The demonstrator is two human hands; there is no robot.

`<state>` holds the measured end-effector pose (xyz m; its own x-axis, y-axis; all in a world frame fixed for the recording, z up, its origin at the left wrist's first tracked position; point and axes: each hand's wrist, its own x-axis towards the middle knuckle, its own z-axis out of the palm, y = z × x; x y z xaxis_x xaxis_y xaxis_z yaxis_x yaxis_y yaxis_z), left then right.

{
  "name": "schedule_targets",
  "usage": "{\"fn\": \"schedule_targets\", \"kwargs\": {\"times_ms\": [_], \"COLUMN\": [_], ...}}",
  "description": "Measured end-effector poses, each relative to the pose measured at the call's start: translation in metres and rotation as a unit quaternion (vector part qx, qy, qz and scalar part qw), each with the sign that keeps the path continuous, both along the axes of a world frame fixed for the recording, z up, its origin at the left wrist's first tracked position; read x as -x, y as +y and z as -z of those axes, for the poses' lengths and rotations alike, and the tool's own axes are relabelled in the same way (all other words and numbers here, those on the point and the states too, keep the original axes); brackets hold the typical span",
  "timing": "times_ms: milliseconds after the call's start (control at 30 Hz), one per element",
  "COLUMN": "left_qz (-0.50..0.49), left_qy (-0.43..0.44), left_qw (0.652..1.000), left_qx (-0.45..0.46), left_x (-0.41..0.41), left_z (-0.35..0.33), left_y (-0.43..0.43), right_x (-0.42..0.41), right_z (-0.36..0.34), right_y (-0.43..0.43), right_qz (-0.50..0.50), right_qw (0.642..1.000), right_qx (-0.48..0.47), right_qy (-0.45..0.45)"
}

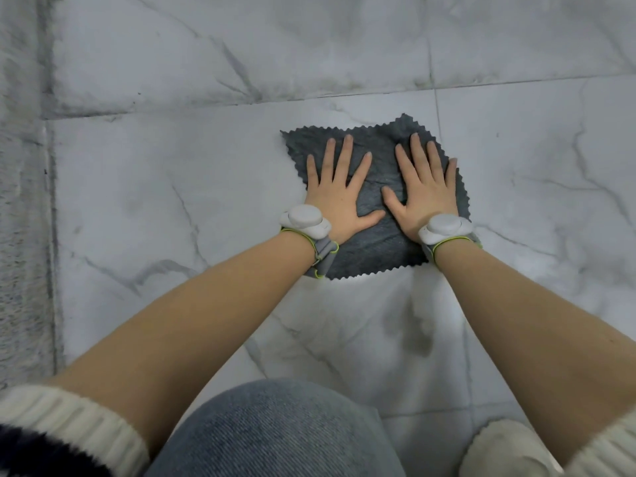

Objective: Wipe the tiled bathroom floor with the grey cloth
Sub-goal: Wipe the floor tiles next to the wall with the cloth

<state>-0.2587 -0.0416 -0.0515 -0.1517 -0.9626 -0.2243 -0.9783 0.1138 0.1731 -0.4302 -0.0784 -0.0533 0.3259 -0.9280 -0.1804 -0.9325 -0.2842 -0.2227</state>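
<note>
A dark grey cloth (377, 242) with zigzag edges lies spread flat on the white marble-patterned tiled floor (172, 201). My left hand (339, 194) presses palm-down on the cloth's left half, fingers spread. My right hand (425, 194) presses flat on its right half, fingers apart too. The two thumbs nearly meet at the cloth's middle. Each wrist carries a white sensor on a grey strap. Neither hand grips the cloth; both lie on top of it.
A marble-look wall (241, 46) rises just beyond the cloth, meeting the floor along a dark grout line. A grey strip (20, 201) runs down the left side. My denim-clad knee (275, 432) and a pale shoe (499, 449) sit at the bottom.
</note>
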Motion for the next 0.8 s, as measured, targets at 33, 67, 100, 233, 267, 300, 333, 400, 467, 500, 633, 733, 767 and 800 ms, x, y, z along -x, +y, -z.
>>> {"fn": "schedule_targets", "kwargs": {"times_ms": [33, 67, 100, 233, 267, 300, 333, 400, 467, 500, 633, 733, 767, 800], "left_qz": [0.002, 0.006, 0.013, 0.048, 0.057, 0.066, 0.076, 0.093, 0.102, 0.105, 0.117, 0.126, 0.129, 0.132], "left_qy": [-0.002, -0.002, -0.004, -0.012, -0.011, -0.01, -0.009, -0.007, -0.005, -0.003, 0.0, 0.006, 0.006, 0.004], "left_qw": [1.0, 1.0, 1.0, 0.999, 0.998, 0.998, 0.997, 0.996, 0.995, 0.994, 0.993, 0.992, 0.992, 0.991], "left_qx": [-0.001, -0.002, -0.003, -0.005, -0.004, -0.004, -0.004, -0.004, -0.002, -0.001, -0.003, -0.002, -0.001, 0.0], "left_x": [0.003, 0.005, 0.008, 0.017, 0.02, 0.021, 0.022, 0.023, 0.024, 0.024, 0.024, 0.023, 0.023, 0.023], "left_z": [-0.001, -0.001, -0.001, 0.001, 0.001, 0.001, 0.001, 0.001, 0.001, 0.001, 0.002, 0.002, 0.002, 0.002], "left_y": [0.0, 0.0, 0.001, 0.01, 0.014, 0.017, 0.021, 0.03, 0.04, 0.045, 0.07, 0.091, 0.099, 0.107], "right_x": [0.003, 0.006, 0.009, 0.02, 0.022, 0.023, 0.023, 0.024, 0.024, 0.023, 0.023, 0.022, 0.022, 0.022], "right_z": [0.0, 0.0, 0.0, -0.001, -0.002, -0.004, -0.004, -0.006, -0.007, -0.007, -0.011, -0.013, -0.013, -0.014], "right_y": [0.002, 0.005, 0.01, 0.035, 0.044, 0.051, 0.059, 0.073, 0.085, 0.092, 0.12, 0.145, 0.153, 0.161], "right_qz": [0.008, 0.016, 0.023, 0.06, 0.069, 0.078, 0.087, 0.105, 0.117, 0.121, 0.13, 0.139, 0.142, 0.146], "right_qw": [1.0, 1.0, 1.0, 0.998, 0.997, 0.997, 0.996, 0.994, 0.993, 0.992, 0.99, 0.989, 0.988, 0.987], "right_qx": [-0.002, -0.004, -0.006, -0.015, -0.017, -0.019, -0.021, -0.026, -0.033, -0.035, -0.046, -0.056, -0.06, -0.062], "right_qy": [-0.002, -0.004, -0.005, -0.001, 0.001, 0.002, 0.001, -0.001, 0.001, 0.002, 0.002, 0.011, 0.014, 0.017]}}
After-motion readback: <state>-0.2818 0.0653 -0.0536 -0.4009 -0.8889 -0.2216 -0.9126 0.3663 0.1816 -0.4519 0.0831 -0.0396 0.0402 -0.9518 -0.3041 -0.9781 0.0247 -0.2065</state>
